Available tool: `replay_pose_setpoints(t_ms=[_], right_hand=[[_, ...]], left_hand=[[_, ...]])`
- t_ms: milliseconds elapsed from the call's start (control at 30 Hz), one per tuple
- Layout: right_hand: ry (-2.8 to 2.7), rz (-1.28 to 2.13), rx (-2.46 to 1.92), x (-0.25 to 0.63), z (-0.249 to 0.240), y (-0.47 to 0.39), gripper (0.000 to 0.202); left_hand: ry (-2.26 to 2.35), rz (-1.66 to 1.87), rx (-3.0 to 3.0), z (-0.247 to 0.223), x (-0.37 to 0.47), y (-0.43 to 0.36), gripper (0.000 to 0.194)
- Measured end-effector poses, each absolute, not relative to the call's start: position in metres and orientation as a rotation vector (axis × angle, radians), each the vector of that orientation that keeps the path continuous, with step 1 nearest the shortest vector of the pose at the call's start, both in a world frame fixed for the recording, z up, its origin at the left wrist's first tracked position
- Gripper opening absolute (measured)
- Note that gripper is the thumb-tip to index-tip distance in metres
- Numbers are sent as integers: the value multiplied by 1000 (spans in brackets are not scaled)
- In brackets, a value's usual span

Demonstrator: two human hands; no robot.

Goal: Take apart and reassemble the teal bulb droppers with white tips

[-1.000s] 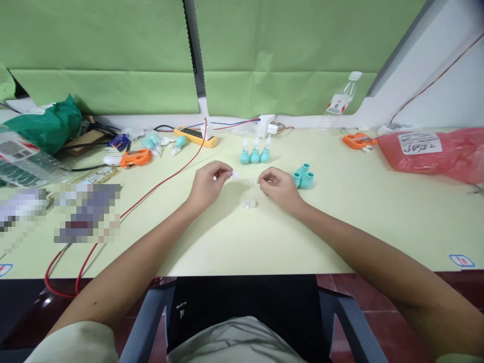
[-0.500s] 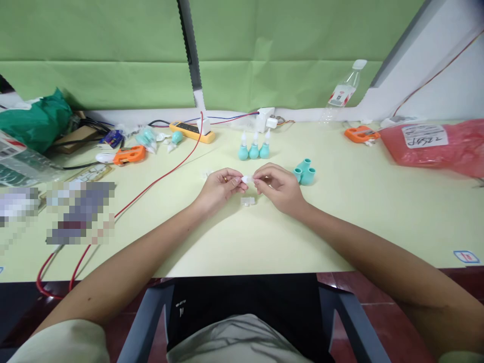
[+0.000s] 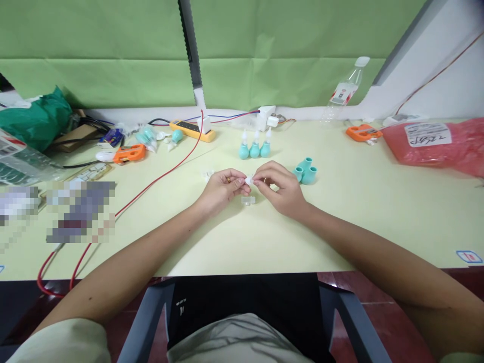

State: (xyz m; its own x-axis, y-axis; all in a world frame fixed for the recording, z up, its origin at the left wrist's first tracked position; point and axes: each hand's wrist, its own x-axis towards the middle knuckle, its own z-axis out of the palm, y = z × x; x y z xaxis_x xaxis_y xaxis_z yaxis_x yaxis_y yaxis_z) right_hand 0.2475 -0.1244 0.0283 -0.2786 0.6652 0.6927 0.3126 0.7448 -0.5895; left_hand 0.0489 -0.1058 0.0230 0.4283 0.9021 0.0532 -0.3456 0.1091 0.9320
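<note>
Between both hands, above the table, is a small white piece (image 3: pixel 248 180). My left hand (image 3: pixel 226 187) pinches it from the left, and my right hand (image 3: pixel 278 187) has thumb and forefinger closed at its right end. Just below the fingers a small clear plastic part (image 3: pixel 248 200) lies on the table. More small clear parts (image 3: pixel 207 174) lie left of my left hand, partly hidden by it. Three teal bulbs with white tips (image 3: pixel 254 149) stand in a row behind the hands. Several joined teal cups (image 3: pixel 307 171) sit right of my right hand.
An orange tool (image 3: pixel 130 154), a yellow multimeter (image 3: pixel 192 131) and bagged teal bulbs (image 3: pixel 146 137) lie at the back left. A red cable (image 3: pixel 159 179) crosses the left side. A bottle (image 3: pixel 345 93), another orange tool (image 3: pixel 363 132) and a red bag (image 3: pixel 434 146) are at the right.
The white piece and the fingers round it have shifted very slightly to the right. The view has moved a little; both hands keep their closed pose.
</note>
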Motion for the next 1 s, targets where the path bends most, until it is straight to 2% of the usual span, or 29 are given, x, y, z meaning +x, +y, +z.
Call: replay_pose_setpoints(t_ms=[333, 400, 567, 633, 1000], right_hand=[[-1847, 479, -727, 246, 31, -126, 8], [-1775, 630, -775, 245, 32, -126, 7], [-1495, 1234, -822, 244, 32, -119, 30], [-1453, 1364, -812, 244, 33, -117, 34], [-1475, 1454, -722, 249, 29, -116, 33]], left_hand=[[637, 1001, 1116, 23, 49, -106, 33], [650, 1003, 1141, 22, 49, -106, 34], [682, 1050, 1278, 22, 48, -106, 33], [692, 1068, 1340, 24, 47, -106, 32], [761, 1136, 1481, 35, 45, -113, 22]])
